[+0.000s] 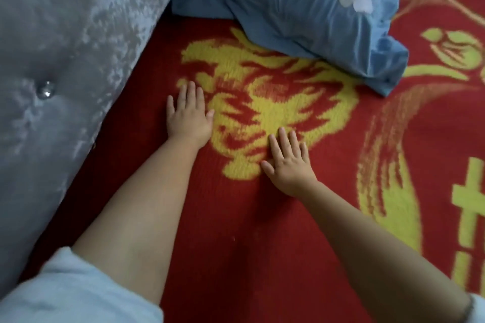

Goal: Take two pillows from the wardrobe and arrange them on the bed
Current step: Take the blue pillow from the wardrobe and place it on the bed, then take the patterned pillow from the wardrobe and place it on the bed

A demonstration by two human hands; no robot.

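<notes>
A blue pillow [301, 5] with a white flower patch lies at the top of the bed, against the headboard. The bed is covered by a red blanket [236, 244] with a yellow flower pattern. My left hand [189, 115] rests flat on the blanket, palm down, fingers apart, near the headboard. My right hand [288, 165] also lies flat on the blanket, fingers spread, lower and to the right. Both hands hold nothing and are well short of the pillow. Only one pillow is in view.
A grey velvet tufted headboard [57, 65] with crystal buttons runs along the left side. The red blanket stretches on to the right and toward me.
</notes>
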